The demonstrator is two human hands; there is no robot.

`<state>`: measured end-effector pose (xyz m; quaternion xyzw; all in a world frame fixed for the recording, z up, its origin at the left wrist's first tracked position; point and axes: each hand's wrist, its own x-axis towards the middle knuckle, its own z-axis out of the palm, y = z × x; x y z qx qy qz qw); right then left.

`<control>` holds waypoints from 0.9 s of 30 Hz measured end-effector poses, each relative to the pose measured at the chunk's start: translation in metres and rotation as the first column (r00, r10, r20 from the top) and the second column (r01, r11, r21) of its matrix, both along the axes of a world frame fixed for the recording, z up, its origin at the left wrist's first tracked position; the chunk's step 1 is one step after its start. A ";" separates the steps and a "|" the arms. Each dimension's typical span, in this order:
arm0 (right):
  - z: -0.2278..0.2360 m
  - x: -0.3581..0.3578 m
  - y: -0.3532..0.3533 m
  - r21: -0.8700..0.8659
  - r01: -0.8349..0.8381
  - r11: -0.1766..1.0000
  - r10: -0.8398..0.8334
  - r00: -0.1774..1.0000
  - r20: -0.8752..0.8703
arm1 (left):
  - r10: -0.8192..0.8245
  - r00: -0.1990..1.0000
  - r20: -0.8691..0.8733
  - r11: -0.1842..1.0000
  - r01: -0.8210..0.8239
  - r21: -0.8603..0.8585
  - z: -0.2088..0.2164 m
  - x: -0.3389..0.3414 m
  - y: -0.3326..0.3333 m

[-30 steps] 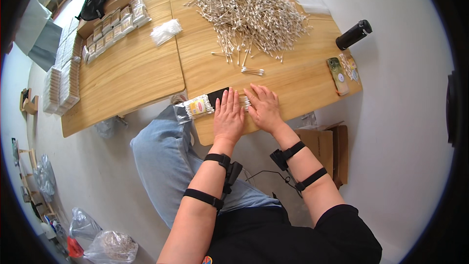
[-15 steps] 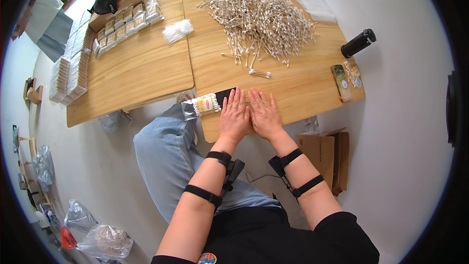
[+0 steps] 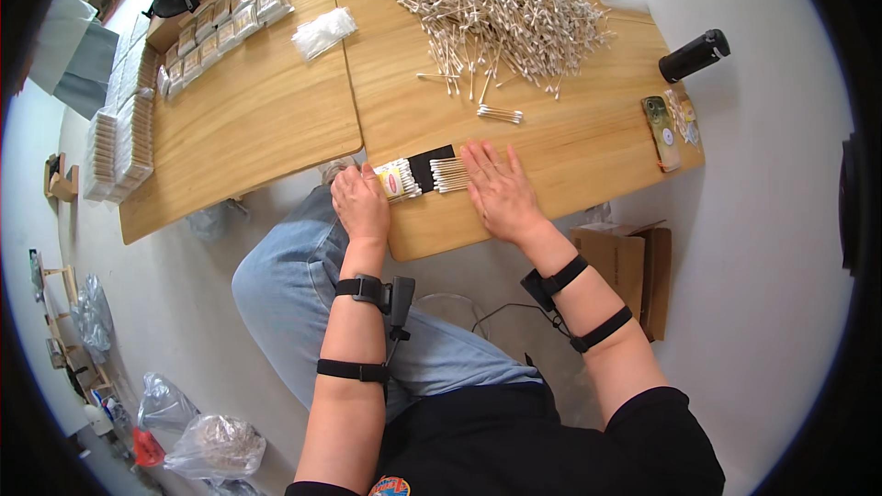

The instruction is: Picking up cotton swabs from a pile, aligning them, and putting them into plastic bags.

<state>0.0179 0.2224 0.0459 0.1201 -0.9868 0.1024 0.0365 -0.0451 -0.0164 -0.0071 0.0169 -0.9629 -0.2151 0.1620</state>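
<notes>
My left hand (image 3: 360, 204) is closed over the left end of a clear bag of cotton swabs (image 3: 398, 180) with a yellow and red label, lying near the table's front edge. Just right of the bag is a black strip (image 3: 420, 168). A flat row of cotton swabs (image 3: 449, 174) lies on the strip's right side, its left tips in line. Flat and with fingers stretched, my right hand (image 3: 502, 191) rests against the row's right end, hiding those tips. Farther back, a small bundle of swabs (image 3: 500, 114) lies in front of a large loose heap of cotton swabs (image 3: 496, 18).
Filled packs (image 3: 220, 35) stand in rows at the back left, beside stacked clear boxes (image 3: 124, 147). Flat clear bags (image 3: 323, 32) lie near the table seam. A black bottle (image 3: 694, 56) and a phone (image 3: 660, 133) are on the right; a cardboard box (image 3: 620, 266) stands below.
My hands have parted. The left moved left onto the bag's end, and the right shifted slightly right, uncovering the row of swabs. The bag now sits closer to the row.
</notes>
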 end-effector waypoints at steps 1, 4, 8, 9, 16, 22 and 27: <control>0.001 -0.004 -0.001 0.003 -0.019 1.000 0.019 1.000 0.010 | -0.048 0.999 0.023 0.998 0.048 0.031 -0.002 -0.001 -0.001; -0.002 -0.012 -0.005 0.006 -0.058 0.998 0.058 0.998 0.024 | -0.090 0.991 0.102 0.989 0.078 0.122 -0.006 0.000 -0.003; -0.004 -0.022 -0.016 0.045 -0.121 0.992 0.120 0.992 0.026 | -0.108 0.990 0.086 0.983 0.094 0.157 -0.008 -0.001 -0.002; -0.005 -0.024 -0.020 0.048 -0.126 0.991 0.125 0.992 0.028 | -0.105 0.991 0.088 0.982 0.090 0.165 -0.009 -0.001 -0.002; -0.012 -0.030 -0.046 0.027 -0.114 0.993 0.115 0.992 -0.042 | -0.110 0.991 0.079 0.979 0.094 0.180 -0.011 -0.002 -0.001; -0.008 -0.027 -0.066 0.025 -0.059 0.998 0.059 0.998 -0.003 | -0.116 0.987 0.113 0.977 0.093 0.194 -0.007 -0.002 -0.002; -0.009 -0.029 -0.063 -0.005 -0.074 0.997 0.074 0.997 0.008 | -0.100 0.986 0.134 0.977 0.072 0.199 -0.005 0.000 -0.007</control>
